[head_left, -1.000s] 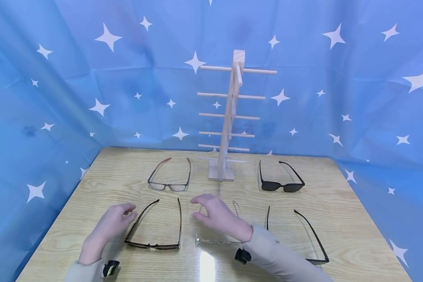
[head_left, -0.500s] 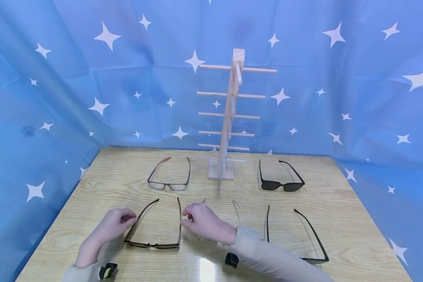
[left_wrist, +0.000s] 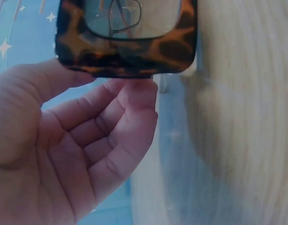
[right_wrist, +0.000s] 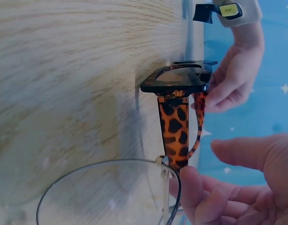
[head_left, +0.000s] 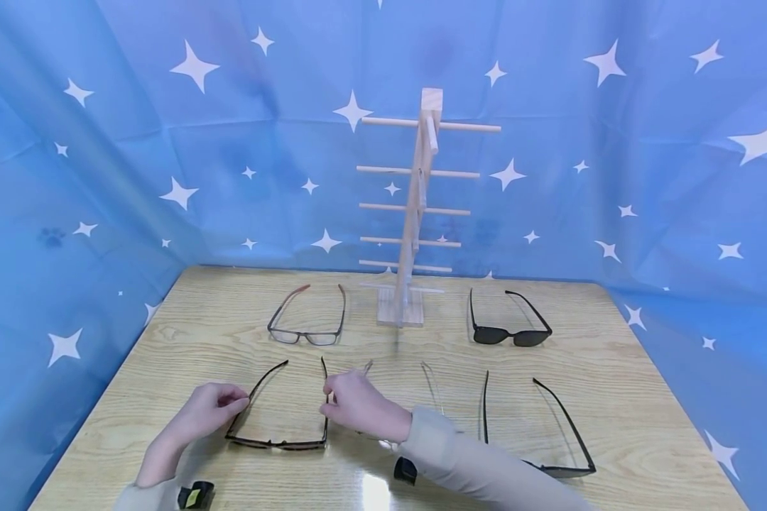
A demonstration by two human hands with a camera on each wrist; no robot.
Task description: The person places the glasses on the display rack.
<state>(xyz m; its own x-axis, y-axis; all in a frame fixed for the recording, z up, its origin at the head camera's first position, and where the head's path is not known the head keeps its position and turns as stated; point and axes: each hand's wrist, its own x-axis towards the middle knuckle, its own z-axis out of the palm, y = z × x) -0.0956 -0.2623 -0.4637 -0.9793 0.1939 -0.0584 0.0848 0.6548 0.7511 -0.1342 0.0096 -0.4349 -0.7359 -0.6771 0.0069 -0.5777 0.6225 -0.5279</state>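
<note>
Tortoiseshell glasses (head_left: 280, 415) lie open on the bench (head_left: 613, 369), front toward the person, arms pointing to 12 o'clock, in the near row left of centre. The left wrist view shows the mottled brown-and-orange frame (left_wrist: 127, 42) close up; the right wrist view shows the spotted arm (right_wrist: 174, 129) edge-on.

Left hand (head_left: 207, 410) at 9 o'clock of the glasses, fingers curled, fingertips (left_wrist: 139, 91) touching the frame's outer corner where the left arm meets it. A grasp, light, at the fingertips.

Right hand (head_left: 351, 403) at 3 o'clock of the glasses, fingers bent toward the right arm. In the right wrist view a fingertip (right_wrist: 191, 180) sits against the end of the spotted arm, thumb apart above it. Contact seen; whether it pinches the arm, cannot tell.

Clear-framed glasses (head_left: 422, 387) just past the right hand at 3 o'clock, partly hidden under the wrist and sleeve (head_left: 460, 461); their lens (right_wrist: 106, 197) fills the near corner of the right wrist view.

Further out at 3 o'clock: black-framed glasses (head_left: 543, 429), open. At 12 o'clock: thin dark-framed glasses (head_left: 308, 323). At 1 o'clock: wooden rack (head_left: 415, 213) with horizontal dowels, standing upright on its base. At 2 o'clock: dark sunglasses (head_left: 508, 323).

Blue star-printed cloth (head_left: 166, 142) behind and on both sides of the bench.
</note>
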